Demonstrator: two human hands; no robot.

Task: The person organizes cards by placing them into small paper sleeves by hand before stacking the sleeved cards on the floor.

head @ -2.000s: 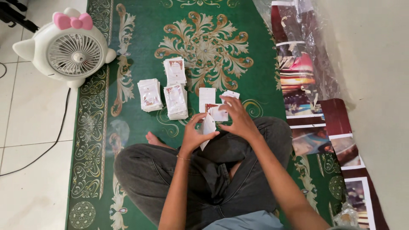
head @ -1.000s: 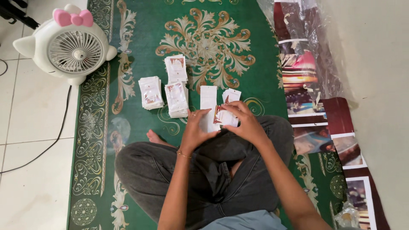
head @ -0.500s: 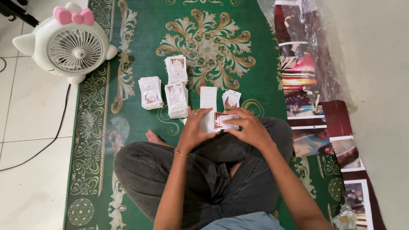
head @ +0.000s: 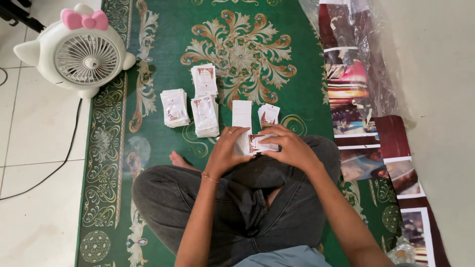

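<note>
I sit cross-legged on a green patterned rug (head: 148, 49). My left hand (head: 228, 148) and my right hand (head: 289, 147) meet above my knees, both gripping a small white card with a brown picture (head: 261, 143). Just beyond my hands a plain white stack (head: 242, 113) and a small stack of picture cards (head: 269, 115) lie on the rug. Farther left sit three stacks of wrapped cards: one at the left (head: 174, 107), one in the middle (head: 205, 115), one behind it (head: 204, 79).
A white cat-shaped fan with a pink bow (head: 81, 54) stands at the rug's far left corner, its cord (head: 54, 168) trailing over the white tiles. Printed sheets and clear plastic wrap (head: 356, 74) line the right side along a pale wall.
My hands have drawn slightly closer together over the card and shifted a little toward my lap. The stacks on the rug have not moved.
</note>
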